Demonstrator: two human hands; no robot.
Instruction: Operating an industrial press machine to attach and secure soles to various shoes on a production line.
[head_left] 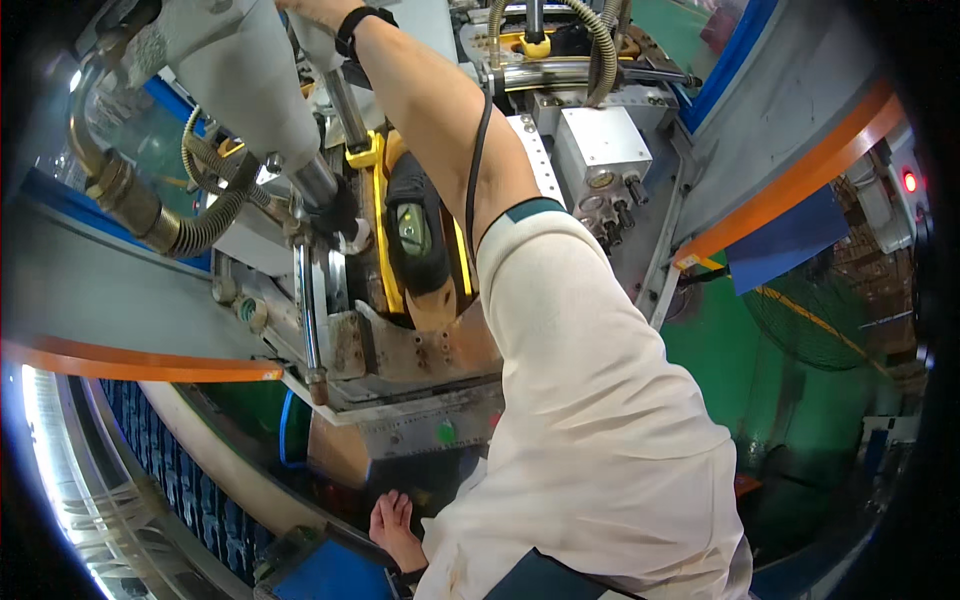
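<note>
My right arm, in a short white sleeve, reaches up across the machine, a black band round its wrist. My right hand is at the top edge beside a thick grey machine cylinder; its fingers are cut off from view. Below that forearm, a black shoe with a greenish oval patch lies in the machine, a tan form showing at its near end. Yellow bars flank the shoe. Low by my body, my left hand has its fingers loosely bent and apart, with nothing seen in them.
Right of the shoe is a white block with gauges and black knobs. A ribbed hose hangs at the left. Orange-edged panels border both sides. A green button sits on the front panel. A wire fan guard stands right.
</note>
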